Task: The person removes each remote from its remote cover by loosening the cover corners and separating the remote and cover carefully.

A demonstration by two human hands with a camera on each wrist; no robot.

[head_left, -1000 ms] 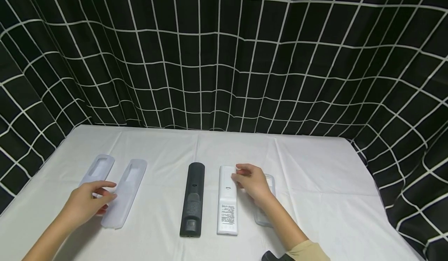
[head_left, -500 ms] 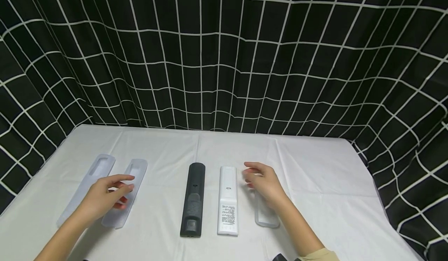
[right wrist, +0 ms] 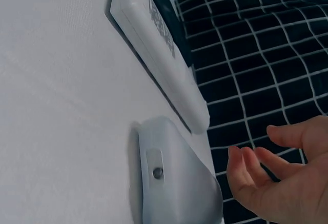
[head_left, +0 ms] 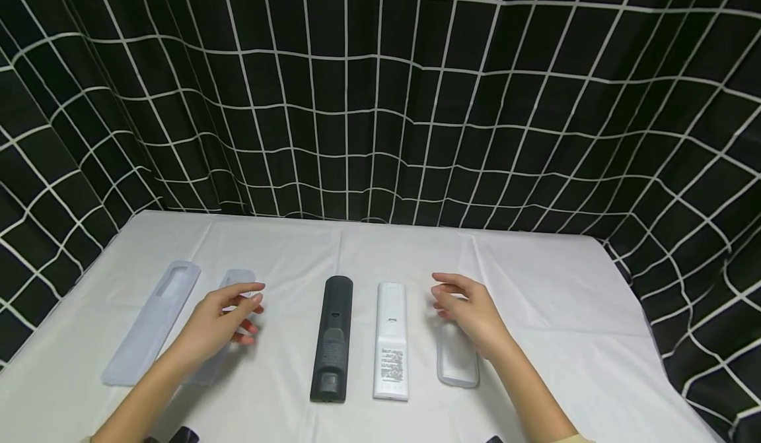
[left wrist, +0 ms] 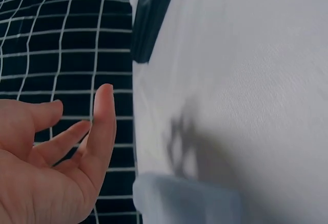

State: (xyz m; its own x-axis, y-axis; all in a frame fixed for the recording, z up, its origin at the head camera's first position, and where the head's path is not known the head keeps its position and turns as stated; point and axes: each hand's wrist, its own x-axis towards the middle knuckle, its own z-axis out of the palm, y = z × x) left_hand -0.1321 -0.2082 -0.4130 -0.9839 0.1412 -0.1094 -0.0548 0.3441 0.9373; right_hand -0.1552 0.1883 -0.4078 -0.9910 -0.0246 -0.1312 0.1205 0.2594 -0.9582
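Note:
My left hand (head_left: 217,324) hovers over a translucent remote cover (head_left: 206,369), fingers loosely bent and holding nothing. A second, similar cover (head_left: 151,324) lies flat to its left. Mid-table, a black remote control (head_left: 331,344) and a white remote control (head_left: 390,337) lie back side up, side by side. Right of them my right hand (head_left: 475,317), relaxed and holding nothing, is above a pale translucent case (head_left: 458,362), covering its far end. In the right wrist view this case (right wrist: 179,183) has a small window at its near end; whether a remote is inside, I cannot tell.
A white cloth (head_left: 529,284) covers the table. Behind it and along both sides hangs a black curtain (head_left: 392,86) with a white grid. Dark pieces of the wrist gear (head_left: 184,435) show at the bottom edge of the head view.
My left hand has moved right and slightly away from me, from between the two covers to over the inner one. My right hand has withdrawn rightward from the white remote control.

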